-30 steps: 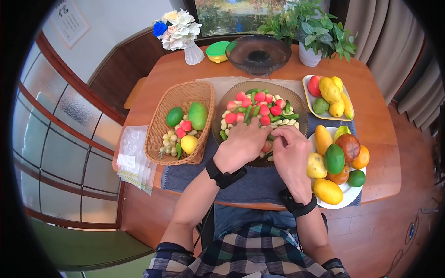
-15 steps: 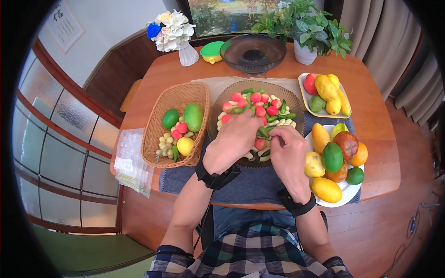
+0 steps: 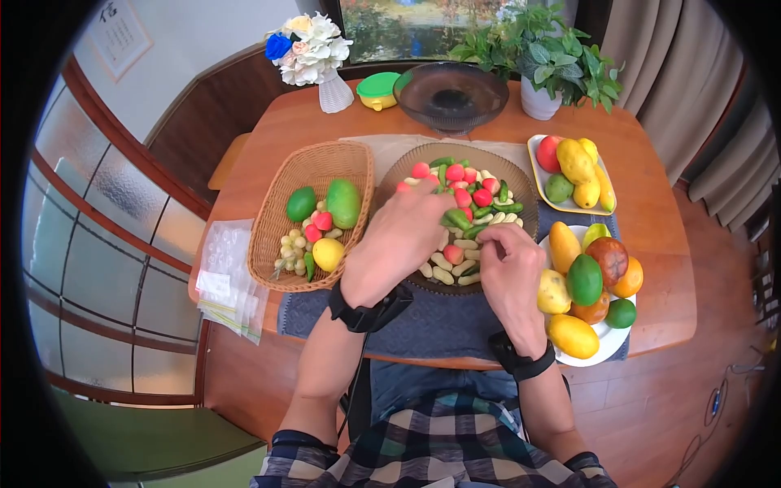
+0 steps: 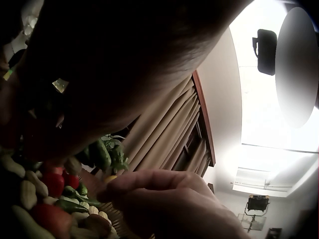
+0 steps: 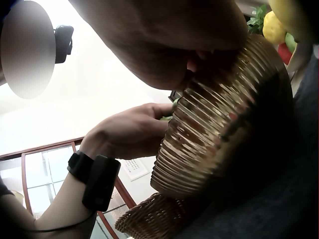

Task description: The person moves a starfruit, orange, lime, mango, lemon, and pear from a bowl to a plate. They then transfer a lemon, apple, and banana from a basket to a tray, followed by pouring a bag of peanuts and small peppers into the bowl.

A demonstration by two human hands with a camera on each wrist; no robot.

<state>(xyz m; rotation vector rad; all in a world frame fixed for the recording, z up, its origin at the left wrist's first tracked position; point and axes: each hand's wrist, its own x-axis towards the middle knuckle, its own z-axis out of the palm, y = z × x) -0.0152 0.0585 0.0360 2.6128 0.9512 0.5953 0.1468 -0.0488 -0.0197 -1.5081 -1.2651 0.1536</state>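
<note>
A wide ribbed glass bowl (image 3: 521, 175) holds peanuts (image 3: 443, 275), small red fruits (image 3: 482, 198) and green peppers (image 3: 510, 208). My left hand (image 3: 394, 240) reaches over its left half, fingers down among the pieces, and holds a green pepper (image 3: 457, 218) by its thumb. That green also shows between thumb and fingers in the right wrist view. At the bowl's near right rim is my right hand (image 3: 514, 272), its thumb and index finger bent together. Another green pepper (image 3: 473, 233) ends right at those fingertips; I cannot tell whether they pinch it.
Left of the bowl stands a wicker basket (image 3: 268, 207) with mixed fruit, beside plastic bags (image 3: 232, 281). A white plate (image 3: 602, 350) of fruit lies close to my right hand, and a smaller fruit tray (image 3: 598, 211) is behind it. A dark glass bowl (image 3: 451, 98) stands at the back.
My left hand has drawn away from the right hand, up and left across the bowl, with a green pepper, uncovering peanuts at the near side. My right hand has stayed by the rim.
</note>
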